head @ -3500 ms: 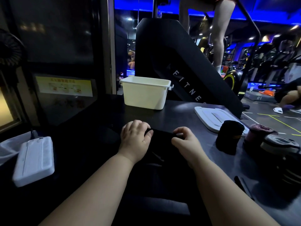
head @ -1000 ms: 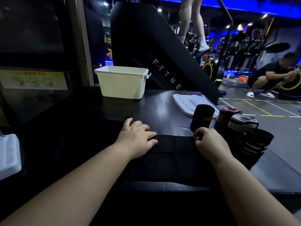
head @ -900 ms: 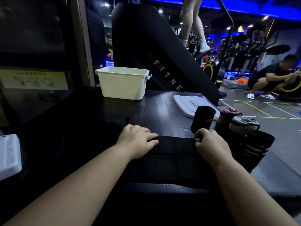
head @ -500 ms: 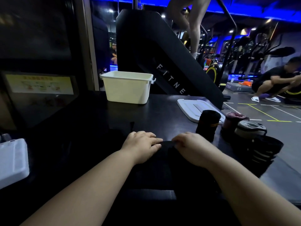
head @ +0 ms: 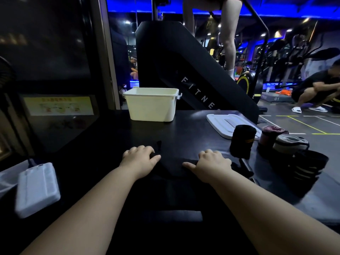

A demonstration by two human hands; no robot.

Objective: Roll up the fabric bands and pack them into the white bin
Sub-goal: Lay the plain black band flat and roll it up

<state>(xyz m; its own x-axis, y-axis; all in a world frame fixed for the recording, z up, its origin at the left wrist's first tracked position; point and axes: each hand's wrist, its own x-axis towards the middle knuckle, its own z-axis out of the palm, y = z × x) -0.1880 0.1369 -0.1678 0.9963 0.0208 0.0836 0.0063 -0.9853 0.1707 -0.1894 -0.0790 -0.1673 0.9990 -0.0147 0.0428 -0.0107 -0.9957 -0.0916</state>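
On table (head: 193, 129): 1 bin (head: 151, 105), 4 rolled bands (head: 242, 140) (head: 269, 134) (head: 290, 143) (head: 309, 165), 1 flat band (head: 173, 181).

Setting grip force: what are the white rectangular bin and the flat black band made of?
White rectangular bin: looks like rigid moulded plastic, smooth, faint sheen, lipped rim. Flat black band: probably fabric, matt, lies limp; weave too dark to see.

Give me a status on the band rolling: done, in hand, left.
Done: four rolls stand on the table, at right: black roll, pink roll, grey roll, striped roll. In hand: left hand and right hand hold a black band lying on it. Left: roll it, then pack everything into the white bin; nothing shows above its rim.
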